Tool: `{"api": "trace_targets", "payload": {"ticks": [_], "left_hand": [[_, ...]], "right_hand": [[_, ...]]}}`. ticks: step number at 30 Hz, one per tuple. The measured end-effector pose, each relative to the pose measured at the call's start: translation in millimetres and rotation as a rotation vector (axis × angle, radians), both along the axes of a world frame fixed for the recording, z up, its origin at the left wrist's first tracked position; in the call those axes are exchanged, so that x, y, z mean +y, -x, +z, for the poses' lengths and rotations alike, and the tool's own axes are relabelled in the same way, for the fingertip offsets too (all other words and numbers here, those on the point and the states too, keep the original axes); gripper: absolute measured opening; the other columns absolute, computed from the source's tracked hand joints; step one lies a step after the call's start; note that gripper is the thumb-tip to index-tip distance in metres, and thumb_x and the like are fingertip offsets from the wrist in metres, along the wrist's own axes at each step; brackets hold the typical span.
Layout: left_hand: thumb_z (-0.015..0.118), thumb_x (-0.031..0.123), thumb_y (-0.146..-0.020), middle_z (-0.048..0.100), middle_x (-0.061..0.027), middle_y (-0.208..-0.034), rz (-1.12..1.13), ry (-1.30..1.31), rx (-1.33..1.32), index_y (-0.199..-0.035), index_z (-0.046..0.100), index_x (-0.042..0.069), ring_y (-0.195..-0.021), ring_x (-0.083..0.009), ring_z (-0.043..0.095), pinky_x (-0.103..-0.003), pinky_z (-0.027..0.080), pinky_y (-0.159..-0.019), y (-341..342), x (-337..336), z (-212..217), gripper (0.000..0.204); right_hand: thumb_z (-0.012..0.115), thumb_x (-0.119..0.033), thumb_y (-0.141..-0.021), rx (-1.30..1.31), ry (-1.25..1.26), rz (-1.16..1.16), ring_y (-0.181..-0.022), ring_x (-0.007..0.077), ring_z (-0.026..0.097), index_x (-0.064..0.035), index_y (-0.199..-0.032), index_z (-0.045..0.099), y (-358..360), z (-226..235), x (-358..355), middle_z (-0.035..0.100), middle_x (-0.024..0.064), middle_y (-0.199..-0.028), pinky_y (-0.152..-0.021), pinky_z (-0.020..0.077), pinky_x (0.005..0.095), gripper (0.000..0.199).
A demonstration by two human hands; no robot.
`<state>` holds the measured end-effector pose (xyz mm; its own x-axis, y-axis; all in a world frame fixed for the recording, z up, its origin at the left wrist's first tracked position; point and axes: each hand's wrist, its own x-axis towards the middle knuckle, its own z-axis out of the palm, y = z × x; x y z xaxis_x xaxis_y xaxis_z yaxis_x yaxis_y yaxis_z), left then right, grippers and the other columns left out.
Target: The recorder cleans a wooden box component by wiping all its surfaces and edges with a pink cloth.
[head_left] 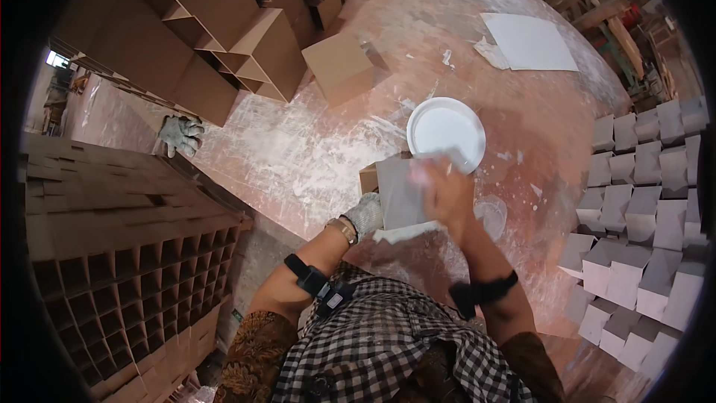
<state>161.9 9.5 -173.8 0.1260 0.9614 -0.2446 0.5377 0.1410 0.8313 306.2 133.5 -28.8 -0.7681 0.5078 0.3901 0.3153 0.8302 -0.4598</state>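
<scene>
Grey box (400,198) beneath right-hand fingers (438,177)

Brown cardboard box (399,192), grey face up, touching left hand (365,214)

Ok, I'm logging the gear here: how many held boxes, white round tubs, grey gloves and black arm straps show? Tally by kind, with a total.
Held box: 1
White round tub: 1
Grey gloves: 2
Black arm straps: 2
Total: 6
</scene>
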Motion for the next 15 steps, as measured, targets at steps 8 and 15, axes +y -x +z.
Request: {"api": "trace_targets", "payload": {"ticks": [8, 15], "left_hand": [[0.049, 0.027, -0.091, 0.056, -0.0138, -0.121, 0.1, -0.048, -0.235, -0.125, 0.052, 0.01, -0.111, -0.0273, 0.054, -0.036, 0.045, -0.091, -4.5, 0.8, -37.0, 0.038], [0.042, 0.019, -0.097, 0.051, -0.0107, -0.124, 0.183, 0.073, -0.474, -0.126, 0.048, 0.006, -0.114, -0.0171, 0.047, -0.031, 0.04, -0.099, 10.1, -9.0, -109.8, 0.032]], "right_hand": [[0.056, -0.003, -0.065, 0.035, 0.081, -0.013, -0.077, 0.0313, 0.063, -0.0146, -0.096, 0.066, -4.0, 0.4, -12.9, 0.063, 0.012, -0.092, -0.066, 0.0516, 0.0389, 0.034], [0.057, -0.004, -0.064, 0.087, -0.098, 0.33, -0.077, 0.0264, 0.063, -0.016, -0.095, 0.066, 24.4, 7.8, -28.1, 0.063, 0.0079, -0.095, -0.066, 0.051, 0.0382, 0.034]]}}
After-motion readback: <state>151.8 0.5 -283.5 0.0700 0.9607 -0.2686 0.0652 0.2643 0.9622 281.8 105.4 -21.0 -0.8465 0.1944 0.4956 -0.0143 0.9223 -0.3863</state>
